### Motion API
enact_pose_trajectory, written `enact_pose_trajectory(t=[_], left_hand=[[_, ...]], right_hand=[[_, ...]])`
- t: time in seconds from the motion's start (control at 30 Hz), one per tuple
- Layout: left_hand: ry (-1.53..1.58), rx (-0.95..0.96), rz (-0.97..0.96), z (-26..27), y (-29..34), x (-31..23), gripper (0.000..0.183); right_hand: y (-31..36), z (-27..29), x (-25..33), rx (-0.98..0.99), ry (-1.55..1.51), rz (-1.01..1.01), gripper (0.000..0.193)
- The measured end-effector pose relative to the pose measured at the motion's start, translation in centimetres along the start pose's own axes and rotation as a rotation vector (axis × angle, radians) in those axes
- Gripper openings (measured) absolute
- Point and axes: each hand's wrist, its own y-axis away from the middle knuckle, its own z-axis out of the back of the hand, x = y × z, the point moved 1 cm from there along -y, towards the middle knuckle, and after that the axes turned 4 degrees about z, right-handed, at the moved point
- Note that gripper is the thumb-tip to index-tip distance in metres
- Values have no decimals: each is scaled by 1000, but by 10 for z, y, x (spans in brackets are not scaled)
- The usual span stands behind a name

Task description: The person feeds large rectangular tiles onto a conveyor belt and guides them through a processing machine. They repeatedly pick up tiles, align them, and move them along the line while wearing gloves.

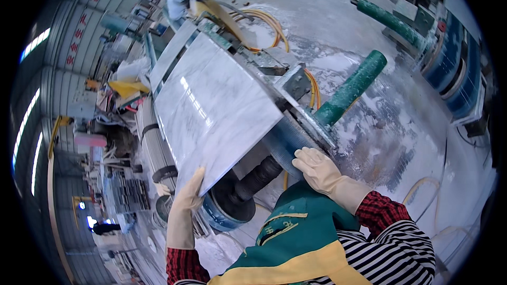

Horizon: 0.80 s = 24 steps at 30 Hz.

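Note:
A polished white-grey marble slab (216, 100) lies tilted in view on a metal machine frame. My left hand (187, 195), in a cream rubber glove, grips the slab's near left corner, its thumb on the top face and its other fingers partly hidden. My right hand (325, 174), gloved alike, lies with fingers stretched out against a blue ribbed part (285, 140) beside the slab's near right corner. Below the near edge, a dark ridged shaft (259, 177) joins a blue drum (227, 208).
A green cylinder (354, 87) sticks out right of the frame. Yellow hoses (266, 21) coil on the wet, white-stained floor beyond. Another blue machine (449, 63) stands far right. Grey padded rollers (153, 137) run along the left. A green apron (296, 216) hangs in front of me.

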Motion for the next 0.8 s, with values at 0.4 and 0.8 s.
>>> enact_pose_trajectory(t=[0.4,0.8], left_hand=[[-165,110,250,20,-2,-40,93],[-81,59,282,13,12,-53,81]], right_hand=[[-4,18,0,-14,-187,-83,37],[-93,-2,53,104,-555,22,33]])
